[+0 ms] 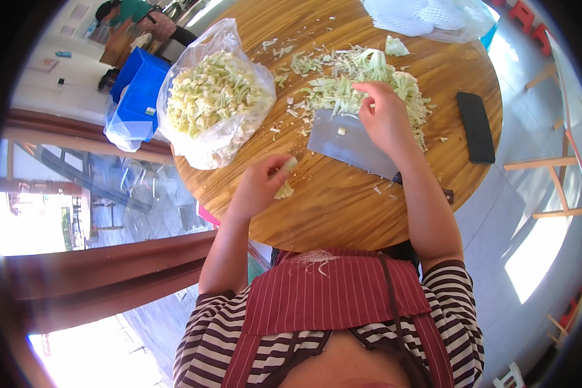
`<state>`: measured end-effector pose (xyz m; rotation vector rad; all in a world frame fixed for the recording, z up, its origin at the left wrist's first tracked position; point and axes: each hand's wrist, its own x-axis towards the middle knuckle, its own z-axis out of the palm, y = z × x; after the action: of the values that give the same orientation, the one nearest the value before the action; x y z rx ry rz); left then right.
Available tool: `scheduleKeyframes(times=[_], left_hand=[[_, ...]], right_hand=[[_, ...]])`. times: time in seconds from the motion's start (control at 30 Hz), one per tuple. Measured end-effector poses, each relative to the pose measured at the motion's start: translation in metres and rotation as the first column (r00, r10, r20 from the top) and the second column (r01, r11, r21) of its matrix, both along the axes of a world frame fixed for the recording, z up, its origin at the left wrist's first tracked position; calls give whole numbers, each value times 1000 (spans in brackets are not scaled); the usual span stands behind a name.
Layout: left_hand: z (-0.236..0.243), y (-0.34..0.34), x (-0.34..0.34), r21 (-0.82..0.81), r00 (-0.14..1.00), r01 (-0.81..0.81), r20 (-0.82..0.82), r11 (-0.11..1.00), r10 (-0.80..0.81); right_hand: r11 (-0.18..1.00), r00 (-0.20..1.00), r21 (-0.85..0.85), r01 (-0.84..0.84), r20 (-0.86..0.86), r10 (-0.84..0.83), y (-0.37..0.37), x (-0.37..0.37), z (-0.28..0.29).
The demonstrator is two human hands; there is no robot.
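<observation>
My left hand (260,186) is closed around a pale cauliflower piece (284,190) over the table's near left part. Farther right, my right hand (383,115) hovers by the near side of a heap of cauliflower stems and scraps (336,90). Its index finger reaches out, apart from the thumb, and I see nothing between them. Under that hand lies a wide-bladed cleaver (336,143), a small pale bit on its blade; my right forearm hides part of its handle. A clear plastic bag (258,113) full of cut cauliflower florets (210,90) stands at the left.
The round wooden table (317,223) carries scattered crumbs. A black phone (476,128) rests near its right edge, and white foam netting (427,16) in plastic at the far edge. Beyond the bag is a blue crate (138,90). Another person (132,16) bends over at the far left.
</observation>
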<state>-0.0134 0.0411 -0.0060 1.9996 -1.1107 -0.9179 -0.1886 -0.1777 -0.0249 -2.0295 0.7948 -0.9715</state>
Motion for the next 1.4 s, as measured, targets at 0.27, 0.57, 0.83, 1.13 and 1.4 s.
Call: scheduleKeyframes(times=[0.27,0.57,0.83,1.13,1.4], left_hand=[[-7,44,3,-191,889,63,456,980,31],[-37,75,-31,-227,922,-191,291,955,254],[-46,77,-27,-423,929,-100,284,901,236],[-49,75,-23,-417,902,64,413,907,126],[-57,73,-25,-430,902,38,403,902,154]], right_hand=[[943,711,-165,-290,-696,97,57,-78,24],[932,553,-227,-284,-832,-34,58,-120,1],[892,908,444,-83,-336,252,57,-129,63],[928,899,364,-85,-373,229,73,-123,64],[873,599,327,-362,-636,487,116,-128,79]])
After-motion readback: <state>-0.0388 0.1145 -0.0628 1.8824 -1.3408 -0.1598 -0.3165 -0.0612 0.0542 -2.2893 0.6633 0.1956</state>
